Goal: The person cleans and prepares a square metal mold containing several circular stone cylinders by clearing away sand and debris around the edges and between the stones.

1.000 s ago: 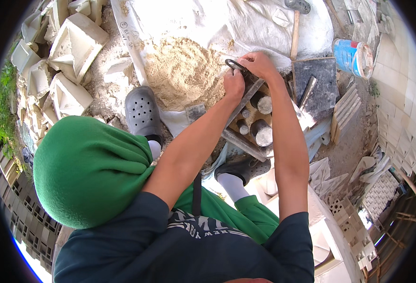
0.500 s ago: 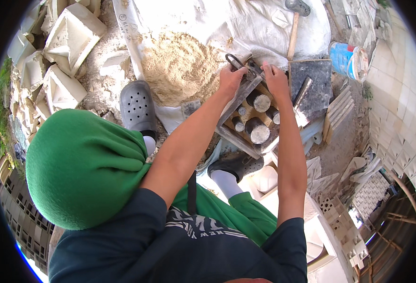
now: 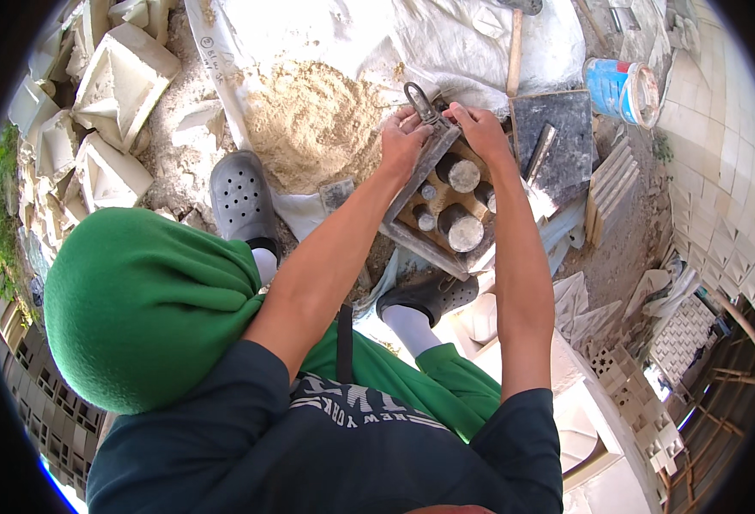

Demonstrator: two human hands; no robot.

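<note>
A square metal mould (image 3: pixel 401 218) with several round cylinders (image 3: pixel 461 228) inside rests tilted on the ground between my feet. At its far corner stands a dark metal ring (image 3: pixel 419 101), fixed to a fitting there. My left hand (image 3: pixel 405 142) is closed on that corner just below the ring, fingers bent round the fitting. Across the same corner, my right hand (image 3: pixel 482 135) is closed, thumb and fingers gripping the right side of the fitting. My fingers partly hide the fitting. The right forearm covers some of the mould's right side.
A heap of sandy powder (image 3: pixel 313 120) lies on a white sheet (image 3: pixel 343 34) beyond the mould. To the right are a dark plate (image 3: pixel 557 120), a hammer (image 3: pixel 515 47), wooden slats (image 3: pixel 611 193) and a blue bucket (image 3: pixel 613 90). Cast blocks (image 3: pixel 125 81) are piled at left.
The metal ring has swung from leaning left to standing more upright. Both hands stay at the mould's far corner, the right one now nearer the fitting. The whole view has shifted slightly.
</note>
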